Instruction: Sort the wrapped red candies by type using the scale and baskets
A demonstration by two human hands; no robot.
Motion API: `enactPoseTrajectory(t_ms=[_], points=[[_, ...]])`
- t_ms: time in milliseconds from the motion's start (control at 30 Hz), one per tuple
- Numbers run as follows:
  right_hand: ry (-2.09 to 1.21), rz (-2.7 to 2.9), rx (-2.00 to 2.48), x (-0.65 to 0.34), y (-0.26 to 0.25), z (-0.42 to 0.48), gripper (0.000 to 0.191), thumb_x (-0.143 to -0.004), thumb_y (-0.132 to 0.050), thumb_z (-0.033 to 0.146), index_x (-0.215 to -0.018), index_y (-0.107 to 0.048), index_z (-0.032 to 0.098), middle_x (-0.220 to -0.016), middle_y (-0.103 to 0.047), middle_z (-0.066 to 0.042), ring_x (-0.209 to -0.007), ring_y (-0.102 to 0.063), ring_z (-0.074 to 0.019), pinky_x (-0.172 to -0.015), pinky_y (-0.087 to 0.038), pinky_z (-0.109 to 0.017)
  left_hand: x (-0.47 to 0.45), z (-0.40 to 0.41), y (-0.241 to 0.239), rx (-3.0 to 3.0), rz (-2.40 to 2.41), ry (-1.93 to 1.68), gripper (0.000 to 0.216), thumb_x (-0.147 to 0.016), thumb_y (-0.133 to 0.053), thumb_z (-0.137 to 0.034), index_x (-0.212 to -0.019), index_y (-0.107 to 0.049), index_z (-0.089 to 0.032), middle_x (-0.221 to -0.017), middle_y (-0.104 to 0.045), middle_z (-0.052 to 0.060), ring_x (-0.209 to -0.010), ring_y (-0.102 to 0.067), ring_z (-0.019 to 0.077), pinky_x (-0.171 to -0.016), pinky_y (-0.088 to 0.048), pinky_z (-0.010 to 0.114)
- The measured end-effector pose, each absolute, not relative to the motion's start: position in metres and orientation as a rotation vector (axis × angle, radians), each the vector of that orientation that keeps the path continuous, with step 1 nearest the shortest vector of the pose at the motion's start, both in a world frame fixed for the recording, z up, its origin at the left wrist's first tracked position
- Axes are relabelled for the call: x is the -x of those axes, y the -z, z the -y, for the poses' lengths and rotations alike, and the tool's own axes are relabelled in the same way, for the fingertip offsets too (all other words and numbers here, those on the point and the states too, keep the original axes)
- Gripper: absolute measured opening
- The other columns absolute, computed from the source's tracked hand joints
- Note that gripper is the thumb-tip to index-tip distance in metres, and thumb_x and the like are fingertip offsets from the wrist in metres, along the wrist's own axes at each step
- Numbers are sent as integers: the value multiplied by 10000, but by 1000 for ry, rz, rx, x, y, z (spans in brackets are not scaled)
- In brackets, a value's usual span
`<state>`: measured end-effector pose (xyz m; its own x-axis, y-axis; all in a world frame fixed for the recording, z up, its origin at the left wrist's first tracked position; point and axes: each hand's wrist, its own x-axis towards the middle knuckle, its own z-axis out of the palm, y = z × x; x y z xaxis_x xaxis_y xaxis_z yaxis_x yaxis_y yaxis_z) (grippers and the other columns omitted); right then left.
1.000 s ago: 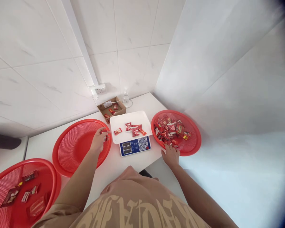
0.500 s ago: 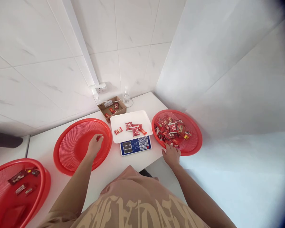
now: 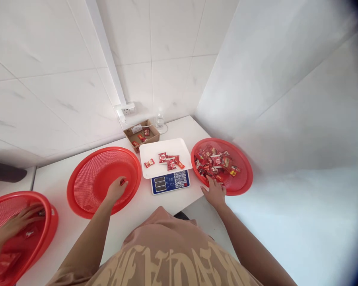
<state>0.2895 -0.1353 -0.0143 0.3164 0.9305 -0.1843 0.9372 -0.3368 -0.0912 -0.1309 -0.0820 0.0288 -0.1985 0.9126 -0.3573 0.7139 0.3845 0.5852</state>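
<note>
My left hand point(image 3: 116, 190) is closed round a small red packet point(image 3: 123, 182) and sits low inside the empty red mesh basket point(image 3: 89, 178). My right hand point(image 3: 214, 194) rests with fingers spread on the near rim of the right red basket point(image 3: 244, 174), which is heaped with red snack packets point(image 3: 216, 163). Between the two baskets stands a blue scale point(image 3: 170, 182). Its white tray point(image 3: 155, 149) carries several red packets point(image 3: 168, 161).
Another person's hand point(image 3: 18, 220) reaches into a third red basket point(image 3: 20, 198) at far left. A cardboard box point(image 3: 141, 135) with a few packets, a clear bottle point(image 3: 159, 119) and a wall socket point(image 3: 128, 109) stand at the back. White tiled walls close the corner.
My left hand has moved from the scale tray's edge down into the empty basket with the packet. Another person's hand has come into the far-left basket. My right hand barely shifted.
</note>
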Motion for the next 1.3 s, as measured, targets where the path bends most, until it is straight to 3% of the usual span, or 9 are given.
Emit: enactPoseTrajectory(t_ms=[333,467,567,733,867,1000,1067,1167,1300], points=[[453,-2485,-2274,-217,-16,53,402,-918,-392,328,-1270,-502,168,-1305,-503,-107,-1204,-429,-212,-1002,-338,-312,132,91,-10,-1515,-1983,-202,294,-790,-478,-282,-1039,-610,-197,-1060,-645,124,-953,-623,258,-759,-489,339],[600,-2416,-2263,-189,-25,23,514,-886,-469,346,-1369,-383,192,-1357,-443,-97,-1204,-421,-233,-915,-401,-321,129,91,-10,-1580,-1997,-176,358,-823,-448,-297,-1131,-578,-166,-1207,-573,161,-1105,-556,282,-892,-444,385],[596,-2414,-2163,-180,-28,13,483,-845,-525,257,-1321,-446,229,-1409,-379,-79,-1220,-399,-249,-858,-422,-320,126,93,-15,-1617,-1991,-167,415,-855,-409,-340,-1205,-537,-157,-1293,-525,163,-1207,-488,288,-963,-399,391],[677,-2324,-2223,-177,-33,8,219,-823,-544,202,-1036,-594,193,-1101,-586,-85,-1048,-516,-230,-779,-441,-315,112,105,-19,-1642,-1876,-69,524,-871,-380,-485,-1274,-489,-168,-1277,-574,153,-1169,-544,274,-914,-435,360],[1196,-2278,-2309,-156,-44,9,122,-836,-555,251,-930,-597,185,-849,-647,-32,-820,-596,-183,-738,-467,-317,100,117,-11,-1681,-1816,38,596,-868,-421,-437,-1376,-359,-132,-1380,-481,192,-1222,-503,293,-910,-436,377],[1993,-2442,-1960,-129,-52,11,325,-859,-546,315,-1163,-537,200,-1073,-648,-62,-892,-622,-149,-770,-493,-288,95,124,-5,-1714,-1832,143,541,-911,-284,-258,-1418,-266,-69,-1403,-433,233,-1180,-528,301,-851,-459,401],[1809,-2551,-2029,-130,-49,11,404,-850,-562,293,-1240,-505,206,-1208,-595,-84,-1043,-581,-170,-881,-462,-315,95,125,-4,-1725,-1836,192,543,-916,-256,-244,-1429,-245,-65,-1342,-496,239,-1101,-579,295,-804,-473,395],[1007,-2490,-2346,-154,-37,9,452,-850,-538,222,-1296,-485,175,-1303,-522,-122,-1222,-449,-234,-1007,-367,-367,96,126,-5,-1726,-1845,253,546,-911,-246,-211,-1441,-232,-81,-1301,-537,228,-1038,-611,280,-789,-475,385],[583,-2296,-2239,-188,-15,12,562,-859,-520,232,-1403,-378,204,-1426,-378,-153,-1259,-393,-314,-967,-381,-404,96,127,-7,-1734,-1848,302,560,-887,-248,-136,-1443,-231,-80,-1334,-509,224,-1042,-611,268,-798,-470,375]])
